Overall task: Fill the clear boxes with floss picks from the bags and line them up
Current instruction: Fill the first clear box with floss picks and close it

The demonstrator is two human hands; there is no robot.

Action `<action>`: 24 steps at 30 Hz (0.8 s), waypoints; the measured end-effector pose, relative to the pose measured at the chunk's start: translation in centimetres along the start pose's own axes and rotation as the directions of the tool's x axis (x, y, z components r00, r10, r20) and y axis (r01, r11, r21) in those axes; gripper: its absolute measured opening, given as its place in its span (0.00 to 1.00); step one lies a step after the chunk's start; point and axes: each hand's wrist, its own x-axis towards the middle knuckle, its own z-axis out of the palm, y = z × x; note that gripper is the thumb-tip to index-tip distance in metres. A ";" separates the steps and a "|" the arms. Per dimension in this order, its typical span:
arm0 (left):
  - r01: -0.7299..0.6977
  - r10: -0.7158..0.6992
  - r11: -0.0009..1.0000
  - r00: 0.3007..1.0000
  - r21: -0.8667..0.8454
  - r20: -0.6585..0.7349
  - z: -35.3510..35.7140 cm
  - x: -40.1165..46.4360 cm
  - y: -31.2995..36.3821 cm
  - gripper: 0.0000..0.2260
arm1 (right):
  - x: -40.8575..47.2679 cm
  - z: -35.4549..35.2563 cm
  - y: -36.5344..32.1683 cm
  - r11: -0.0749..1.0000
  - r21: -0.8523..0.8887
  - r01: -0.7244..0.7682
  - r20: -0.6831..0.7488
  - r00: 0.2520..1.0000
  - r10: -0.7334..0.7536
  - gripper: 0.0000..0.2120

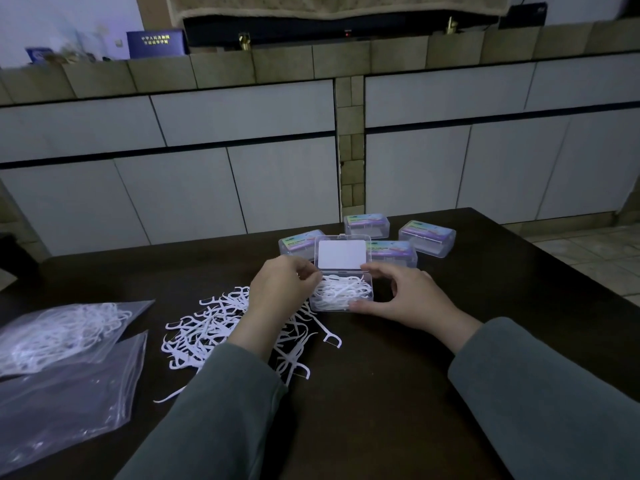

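Four closed boxes (367, 225) sit behind, seemingly filled. My right hand (408, 299) pinches the open clear box (341, 289), nearly full; my left hand (284, 292) curls at its edge, perhaps feeding picks. Loose floss picks (207, 330) and a bag (59, 336) remain.

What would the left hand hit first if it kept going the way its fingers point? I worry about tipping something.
Likely the open box: the left hand's fingertips already sit at its left edge, over the picks inside.

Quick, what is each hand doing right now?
Left hand: pinching floss picks at the open box.
Right hand: holding that box.
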 end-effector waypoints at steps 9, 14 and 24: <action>-0.327 0.314 0.939 0.942 0.110 0.115 1.0 -0.4 2.1 0.09 | 0.1 0.1 0.5 0.999 0.018 0.033 0.003 0.999 -0.033 0.39; -0.367 0.363 0.927 0.930 0.071 0.064 0.7 0.1 1.2 0.09 | 0.2 0.2 0.5 0.999 0.010 0.033 0.006 0.999 -0.033 0.39; -0.391 0.390 0.920 0.916 -0.009 0.096 1.1 -1.0 3.6 0.12 | 0.5 0.3 0.9 0.998 0.041 0.044 0.003 0.999 -0.044 0.37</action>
